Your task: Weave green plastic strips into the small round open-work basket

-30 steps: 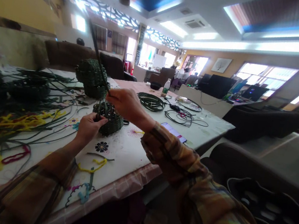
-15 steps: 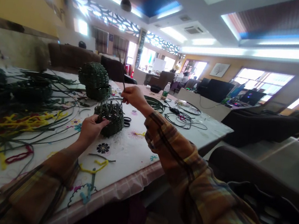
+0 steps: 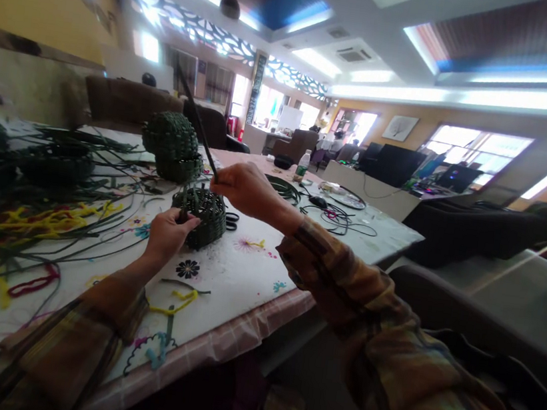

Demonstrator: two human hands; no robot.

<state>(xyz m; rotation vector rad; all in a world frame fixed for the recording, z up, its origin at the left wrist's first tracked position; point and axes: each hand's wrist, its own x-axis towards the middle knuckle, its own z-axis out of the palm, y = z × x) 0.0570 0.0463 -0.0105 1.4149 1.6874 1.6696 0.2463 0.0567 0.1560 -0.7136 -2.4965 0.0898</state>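
Observation:
My left hand (image 3: 167, 232) grips the near rim of a small dark green woven basket (image 3: 204, 219) that rests on the white flowered tablecloth (image 3: 224, 272). Just above and to the right of that basket, my right hand (image 3: 244, 189) pinches a long dark green strip (image 3: 195, 115). The strip runs from the fingers up and to the left, past a larger finished green woven piece (image 3: 172, 145) standing behind the basket.
Loose green, yellow and red strips (image 3: 24, 219) cover the table's left side. Coils of dark cord (image 3: 336, 220), a water bottle (image 3: 303, 166) and a round tray lie at the far right end. Dark chairs and sofas stand to the right of the table.
My right hand pulled the strip away toward the far side, then came back closer above the basket, with the strip now standing long and up-left. The left hand stayed on the basket.

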